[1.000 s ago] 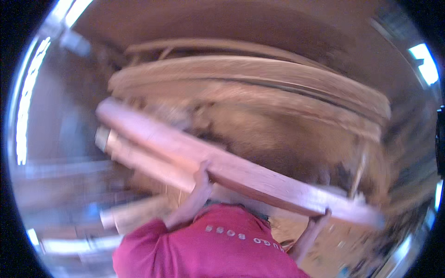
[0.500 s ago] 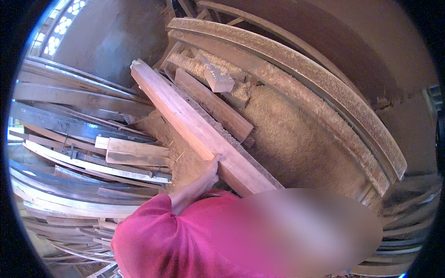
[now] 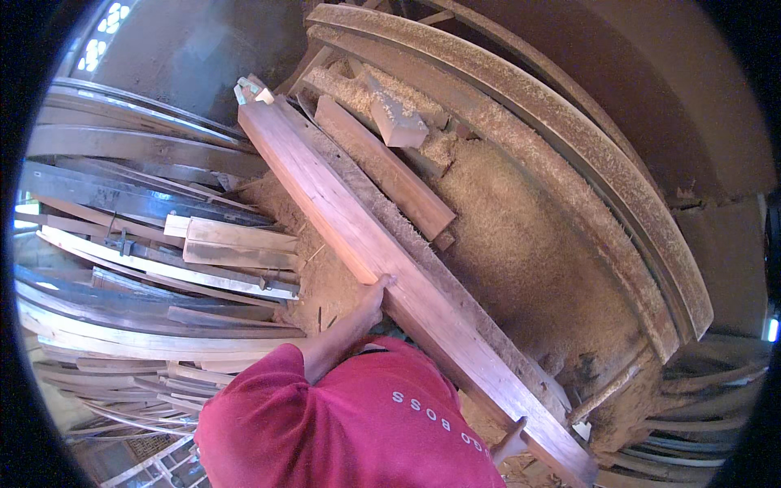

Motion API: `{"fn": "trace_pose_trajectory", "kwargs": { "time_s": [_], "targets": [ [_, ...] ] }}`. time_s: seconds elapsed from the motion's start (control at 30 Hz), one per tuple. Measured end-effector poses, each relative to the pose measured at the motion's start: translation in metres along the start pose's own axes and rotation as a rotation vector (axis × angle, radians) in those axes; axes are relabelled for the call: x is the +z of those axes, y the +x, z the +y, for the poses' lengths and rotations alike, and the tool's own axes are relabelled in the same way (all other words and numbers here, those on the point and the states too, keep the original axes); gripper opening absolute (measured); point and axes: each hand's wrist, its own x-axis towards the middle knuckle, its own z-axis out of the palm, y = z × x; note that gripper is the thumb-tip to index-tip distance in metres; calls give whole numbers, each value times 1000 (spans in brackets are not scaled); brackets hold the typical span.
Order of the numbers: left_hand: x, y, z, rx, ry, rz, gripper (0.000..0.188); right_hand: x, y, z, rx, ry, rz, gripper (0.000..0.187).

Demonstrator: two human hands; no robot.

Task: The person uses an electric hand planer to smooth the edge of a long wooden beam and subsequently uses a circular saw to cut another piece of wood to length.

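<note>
A long, thick wooden beam lies diagonally across the view, from the far left to the near right. My left hand is closed on its near-left edge around the middle, with the thumb on top. Closer to the beam's near-right end, my right hand grips the same edge; its fingers are mostly hidden under the wood. Directly along the beam's far side runs a dusty, rough board.
A shorter plank and a wood block lie beyond the beam, beside heaped sawdust. Long curved, dust-covered timbers border the far side. Stacked boards and a metal bar clamp fill the left.
The view has shifted slightly, and the beam's near-right end and my right hand now show where a blurred patch covered them. My left hand keeps its hold on the beam.
</note>
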Motion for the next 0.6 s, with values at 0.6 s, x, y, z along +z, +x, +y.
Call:
{"fn": "trace_pose_trajectory", "kwargs": {
  "time_s": [0.6],
  "targets": [
    [-33, 5, -1, -2, -594, -393, 103, 51, -126, -71, -1553, -790, -567, 127]
  ]
}}
